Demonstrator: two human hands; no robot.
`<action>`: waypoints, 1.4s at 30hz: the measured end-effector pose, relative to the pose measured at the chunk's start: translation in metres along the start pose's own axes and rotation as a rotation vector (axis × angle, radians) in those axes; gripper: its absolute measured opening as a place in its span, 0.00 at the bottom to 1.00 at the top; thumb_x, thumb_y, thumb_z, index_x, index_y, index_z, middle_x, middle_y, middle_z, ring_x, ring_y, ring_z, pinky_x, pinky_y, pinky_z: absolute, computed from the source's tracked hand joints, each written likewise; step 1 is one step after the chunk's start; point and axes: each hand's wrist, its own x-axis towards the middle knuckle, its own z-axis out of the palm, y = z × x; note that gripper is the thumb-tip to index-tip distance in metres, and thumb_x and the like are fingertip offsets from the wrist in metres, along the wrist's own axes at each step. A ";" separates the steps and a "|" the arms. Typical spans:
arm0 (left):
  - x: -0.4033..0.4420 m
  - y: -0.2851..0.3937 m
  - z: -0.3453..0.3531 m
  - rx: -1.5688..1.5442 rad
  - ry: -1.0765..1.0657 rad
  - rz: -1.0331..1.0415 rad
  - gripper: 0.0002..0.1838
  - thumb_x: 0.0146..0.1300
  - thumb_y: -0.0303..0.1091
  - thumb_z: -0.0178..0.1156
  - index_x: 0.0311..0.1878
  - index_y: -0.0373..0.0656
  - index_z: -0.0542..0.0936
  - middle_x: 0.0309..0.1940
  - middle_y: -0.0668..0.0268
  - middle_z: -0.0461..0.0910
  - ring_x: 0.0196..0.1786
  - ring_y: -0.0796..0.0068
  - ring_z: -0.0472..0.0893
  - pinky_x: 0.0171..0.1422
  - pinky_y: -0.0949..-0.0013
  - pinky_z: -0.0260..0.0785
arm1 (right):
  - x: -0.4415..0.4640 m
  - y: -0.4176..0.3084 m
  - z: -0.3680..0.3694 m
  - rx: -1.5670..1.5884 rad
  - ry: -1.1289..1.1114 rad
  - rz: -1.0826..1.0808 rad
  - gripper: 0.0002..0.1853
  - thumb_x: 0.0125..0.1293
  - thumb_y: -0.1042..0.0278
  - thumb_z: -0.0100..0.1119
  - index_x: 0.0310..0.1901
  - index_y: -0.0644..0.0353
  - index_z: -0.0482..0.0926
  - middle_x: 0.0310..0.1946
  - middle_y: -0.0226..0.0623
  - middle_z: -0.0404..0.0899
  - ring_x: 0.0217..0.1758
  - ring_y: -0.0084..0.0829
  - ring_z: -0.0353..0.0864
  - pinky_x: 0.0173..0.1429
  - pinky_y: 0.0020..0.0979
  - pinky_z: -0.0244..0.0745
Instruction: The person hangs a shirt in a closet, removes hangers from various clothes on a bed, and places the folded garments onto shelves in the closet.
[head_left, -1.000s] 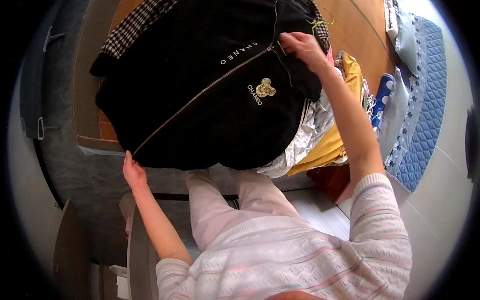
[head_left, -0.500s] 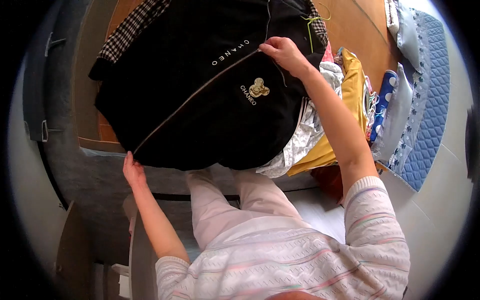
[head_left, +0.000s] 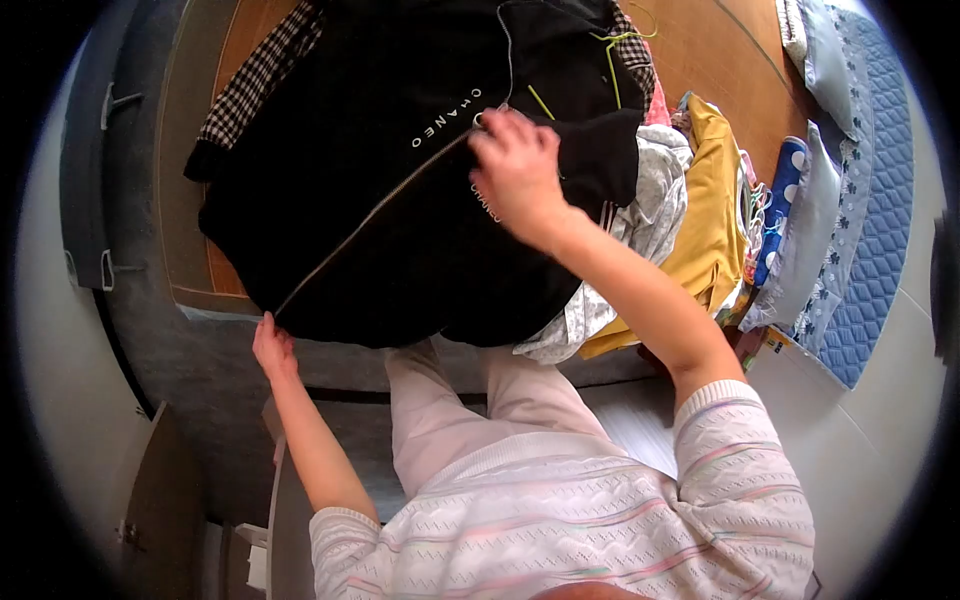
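A black zip jacket [head_left: 400,250] with white lettering and checked sleeves lies spread out in front of me. My left hand [head_left: 273,347] pinches its bottom hem at the lower end of the zip. My right hand [head_left: 516,170] is over the upper part of the zip [head_left: 385,200], fingers bent and slightly blurred, covering the mouse-shaped patch; whether it grips the zip pull is hidden. The zip is closed from the hem up to near my right fingers. A yellow-green hanger [head_left: 612,62] shows at the jacket's neck.
Right of the jacket lie a grey-white patterned cloth [head_left: 655,185] and a mustard garment [head_left: 712,200]. Farther right are a blue polka-dot roll [head_left: 784,210], a grey-blue pillow [head_left: 805,240] and a blue quilted mat [head_left: 880,200]. The wooden surface [head_left: 710,60] extends behind.
My right hand has moved left and down from the jacket's neck area onto its front. A green hanger bar now shows at the opening. My left hand stays at the hem.
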 end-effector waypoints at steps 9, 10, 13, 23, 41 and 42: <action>-0.024 0.044 0.060 0.397 0.304 0.563 0.12 0.60 0.31 0.55 0.47 0.40 0.75 0.34 0.69 0.76 0.34 0.81 0.73 0.35 0.77 0.66 | -0.003 0.176 -0.022 0.113 0.184 0.560 0.22 0.50 0.58 0.61 0.45 0.61 0.73 0.42 0.46 0.76 0.47 0.44 0.74 0.53 0.38 0.67; -0.040 0.054 0.094 0.389 0.211 0.562 0.12 0.60 0.31 0.55 0.47 0.40 0.76 0.35 0.69 0.77 0.34 0.80 0.73 0.37 0.78 0.66 | -0.001 0.184 -0.020 0.104 0.124 0.627 0.23 0.50 0.58 0.62 0.46 0.61 0.72 0.42 0.47 0.76 0.48 0.45 0.74 0.53 0.38 0.67; -0.080 0.069 0.210 0.472 -0.095 0.630 0.11 0.58 0.32 0.57 0.42 0.40 0.79 0.34 0.68 0.79 0.34 0.79 0.75 0.39 0.76 0.68 | 0.006 0.197 -0.008 0.097 -0.018 0.764 0.27 0.48 0.56 0.63 0.48 0.63 0.71 0.43 0.50 0.76 0.49 0.46 0.74 0.54 0.38 0.67; -0.105 0.059 0.445 0.374 -0.554 0.455 0.16 0.52 0.45 0.63 0.26 0.42 0.76 0.18 0.73 0.71 0.21 0.81 0.69 0.26 0.72 0.62 | 0.011 0.141 -0.071 1.119 0.337 0.555 0.18 0.51 0.70 0.65 0.43 0.67 0.74 0.35 0.36 0.79 0.36 0.23 0.75 0.43 0.23 0.71; -0.252 0.261 0.256 0.981 -0.558 1.936 0.19 0.51 0.35 0.64 0.48 0.47 0.77 0.43 0.66 0.77 0.46 0.69 0.75 0.53 0.66 0.66 | 0.010 -0.042 -0.211 1.054 0.081 0.069 0.14 0.53 0.73 0.64 0.41 0.64 0.73 0.28 0.29 0.76 0.31 0.15 0.69 0.37 0.21 0.69; -0.255 0.270 0.246 0.991 -0.607 1.859 0.18 0.52 0.35 0.63 0.47 0.46 0.77 0.42 0.66 0.77 0.45 0.69 0.75 0.52 0.65 0.67 | 0.007 -0.054 -0.226 0.978 0.051 0.055 0.14 0.54 0.72 0.64 0.41 0.64 0.73 0.27 0.29 0.76 0.30 0.15 0.69 0.37 0.21 0.69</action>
